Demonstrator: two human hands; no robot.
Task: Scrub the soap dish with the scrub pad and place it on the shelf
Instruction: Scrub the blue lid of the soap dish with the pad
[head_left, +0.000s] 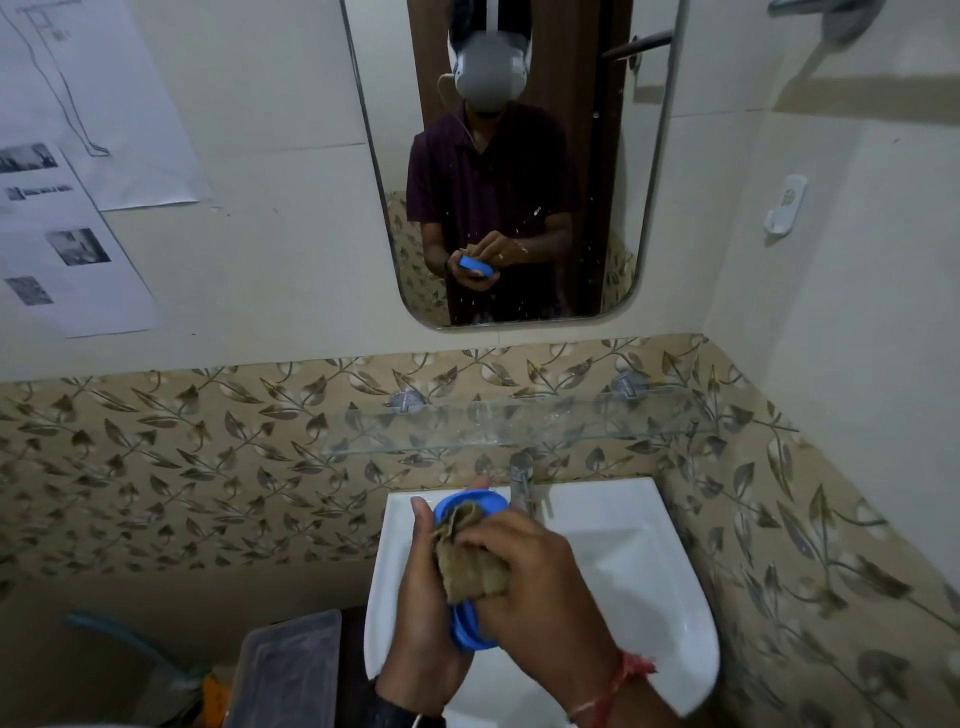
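Right hand (524, 566) grips scrub pad (467, 569) against soap dish (467, 505), held in left hand (421, 587). Step: scrubbing. Next, likely: set soap dish on shelf (519, 427) above.

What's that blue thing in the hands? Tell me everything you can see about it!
It is a soap dish. It is bright blue and oval, with a raised rim, and it looks like smooth plastic. It is held above the white sink, tipped so one end points away. The left hand holds it from the side and underneath. The right hand presses a brownish scrub pad onto its middle, so only its two ends show.
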